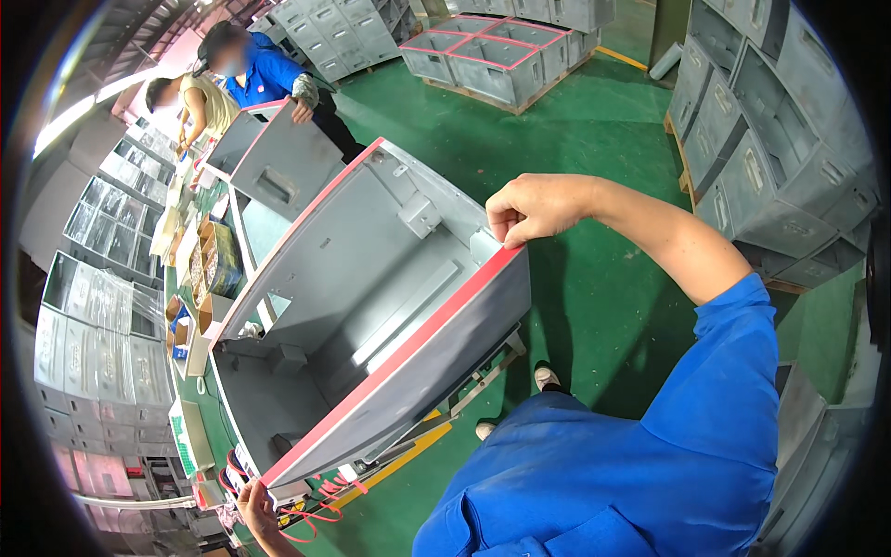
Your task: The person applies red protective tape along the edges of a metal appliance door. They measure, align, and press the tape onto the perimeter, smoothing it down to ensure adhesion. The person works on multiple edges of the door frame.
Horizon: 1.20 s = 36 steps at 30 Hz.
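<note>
A large grey metal box (408, 297), open side up, lies tilted across the bench in front of me. A red tape strip (390, 367) runs along its near top edge, and another red strip (306, 218) lines part of the far edge. My right hand (543, 206) is closed, thumb and fingers pinched on the near strip's end at the box's right corner. At the lower left corner, my left hand (258, 509) pinches the other end of that strip. Its fingertips are partly hidden. Inside the box are a small bracket box (419, 215) and a long raised rib.
Loose red tape strands (320, 506) hang beside the bench at lower left. Cardboard trays (212, 265) of small parts line the bench. Two people work beyond, one in blue (269, 74) handling another grey box (283, 167). Stacked grey boxes (780, 158) stand at right on green floor.
</note>
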{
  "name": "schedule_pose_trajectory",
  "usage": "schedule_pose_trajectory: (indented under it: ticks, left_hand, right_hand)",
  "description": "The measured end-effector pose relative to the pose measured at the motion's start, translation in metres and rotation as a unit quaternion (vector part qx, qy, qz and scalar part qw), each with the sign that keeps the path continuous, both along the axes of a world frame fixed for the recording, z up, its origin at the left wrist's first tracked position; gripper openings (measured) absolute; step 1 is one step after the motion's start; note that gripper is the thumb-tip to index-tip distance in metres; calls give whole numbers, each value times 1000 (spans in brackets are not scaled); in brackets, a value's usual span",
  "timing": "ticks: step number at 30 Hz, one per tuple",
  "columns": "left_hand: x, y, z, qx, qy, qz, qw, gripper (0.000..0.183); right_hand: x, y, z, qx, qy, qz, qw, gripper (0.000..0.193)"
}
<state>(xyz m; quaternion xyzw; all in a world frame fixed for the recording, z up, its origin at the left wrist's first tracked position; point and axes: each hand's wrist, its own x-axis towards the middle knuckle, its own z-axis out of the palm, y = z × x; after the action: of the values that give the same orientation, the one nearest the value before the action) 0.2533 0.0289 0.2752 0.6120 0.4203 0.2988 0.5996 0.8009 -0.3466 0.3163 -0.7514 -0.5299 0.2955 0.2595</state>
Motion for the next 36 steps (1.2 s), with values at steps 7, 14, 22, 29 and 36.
schedule_pose_trajectory:
  ticks: [7,14,22,29,36]
  left_hand:
    - [1,0,0,1,-1,1,1000,6]
    - [-4,4,-5,5,-8,34,999,4]
    - [-6,4,-6,-31,-27,4,999,4]
    - [-12,6,-9,-35,-13,34,999,3]
    - [6,-7,2,-24,18,43,999,6]
  right_hand:
    - [0,1,-4,14,-13,-5,1000,13]
    - [-4,-5,-10,67,-8,-80,994,11]
    - [-22,-31,-48,190,285,-251,906,15]
    - [-34,-24,-53,189,332,-298,875,20]
    - [-42,-18,-52,197,315,-328,868,21]
